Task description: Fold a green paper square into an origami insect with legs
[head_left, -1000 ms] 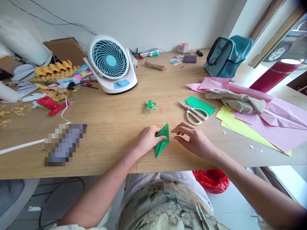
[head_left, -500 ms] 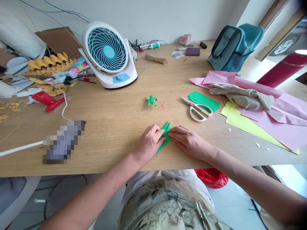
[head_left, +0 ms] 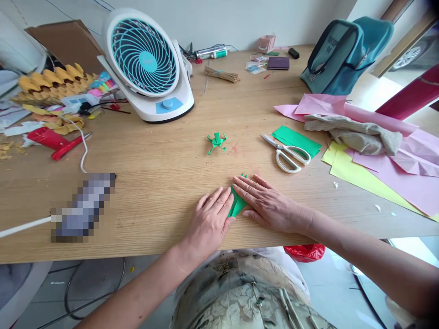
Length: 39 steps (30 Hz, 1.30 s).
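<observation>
A folded piece of green paper [head_left: 237,204] lies flat on the wooden table [head_left: 154,196] near its front edge, partly hidden under my fingers. My left hand [head_left: 211,217] rests at its left side, fingers stretched out and the tips on the paper's edge. Across the upper part of the paper my right hand [head_left: 270,203] lies flat, its fingers extended. Small green tips stick out beyond those fingers. Farther back sits a folded green paper frog [head_left: 216,142] with spread legs. White-handled scissors [head_left: 290,155] lie to the right, touching a stack of green paper strips [head_left: 300,140].
A white and blue fan [head_left: 147,64] stands at the back left. Pink paper [head_left: 408,183], yellow paper [head_left: 373,189] and a grey glove [head_left: 356,132] lie on the right, near a teal bag [head_left: 346,59]. On the left are a red glue gun [head_left: 56,142] and a pixelated object [head_left: 85,205].
Both hands have gone from pinching the green paper to lying flat with fingers extended. My right hand has moved left over the paper's upper part. The view has shifted slightly.
</observation>
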Available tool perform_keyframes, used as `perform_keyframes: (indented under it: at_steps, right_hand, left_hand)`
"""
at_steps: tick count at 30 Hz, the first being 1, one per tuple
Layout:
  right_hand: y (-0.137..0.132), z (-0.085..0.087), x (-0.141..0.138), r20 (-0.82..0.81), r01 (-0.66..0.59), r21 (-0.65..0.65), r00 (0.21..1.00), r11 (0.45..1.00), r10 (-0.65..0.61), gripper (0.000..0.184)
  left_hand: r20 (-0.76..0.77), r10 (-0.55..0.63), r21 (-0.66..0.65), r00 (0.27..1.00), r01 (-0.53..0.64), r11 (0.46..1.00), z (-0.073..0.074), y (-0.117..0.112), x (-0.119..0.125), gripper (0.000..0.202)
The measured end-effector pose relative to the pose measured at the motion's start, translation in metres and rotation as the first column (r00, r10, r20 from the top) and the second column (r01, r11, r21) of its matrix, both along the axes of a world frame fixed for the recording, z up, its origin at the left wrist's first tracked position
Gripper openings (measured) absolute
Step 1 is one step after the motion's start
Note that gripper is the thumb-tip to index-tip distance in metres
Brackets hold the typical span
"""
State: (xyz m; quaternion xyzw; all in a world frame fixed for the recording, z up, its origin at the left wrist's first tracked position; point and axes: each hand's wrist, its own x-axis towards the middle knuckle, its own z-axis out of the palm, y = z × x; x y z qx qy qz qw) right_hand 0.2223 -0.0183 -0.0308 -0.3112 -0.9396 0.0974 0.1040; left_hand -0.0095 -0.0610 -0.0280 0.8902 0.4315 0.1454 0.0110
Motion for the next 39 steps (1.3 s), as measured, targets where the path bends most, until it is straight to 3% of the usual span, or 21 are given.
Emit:
perform_keyframes:
  at_steps: [5,8,13,19,32,39]
  right_hand:
    - [-0.004,0.003,-0.001,0.050,0.052,-0.003,0.997,0.999,-0.051,0.065]
    - [-0.004,0.002,-0.002,0.052,0.049,-0.008,0.997,0.999,-0.048,0.065]
    - [-0.004,0.003,0.000,0.025,0.030,-0.033,0.999,0.999,-0.030,0.077]
    - [-0.002,0.008,0.004,0.027,0.003,-0.053,1.000,0.999,-0.002,0.080]
    - [-0.003,0.008,0.000,0.023,0.093,0.000,0.995,0.996,-0.093,0.077]
    - [-0.002,0.005,0.000,0.019,0.104,0.030,0.994,0.994,-0.104,0.074]
  left_hand:
    - [-0.108,0.047,-0.085,0.993,-0.056,0.995,0.007,-0.008,-0.006,0.050]
    - [-0.134,0.036,-0.068,0.990,-0.046,0.997,0.013,-0.009,-0.003,0.057]
    - [-0.206,-0.115,-0.070,0.972,0.103,0.992,0.016,-0.010,0.006,0.080]
    - [-0.277,-0.126,-0.140,0.952,0.090,0.986,0.016,-0.012,0.008,0.093]
    - [-0.194,-0.107,-0.227,0.975,0.061,0.972,0.016,-0.012,0.009,0.098]
    - [-0.091,-0.043,-0.161,0.995,0.028,0.987,0.014,-0.007,0.024,0.095]
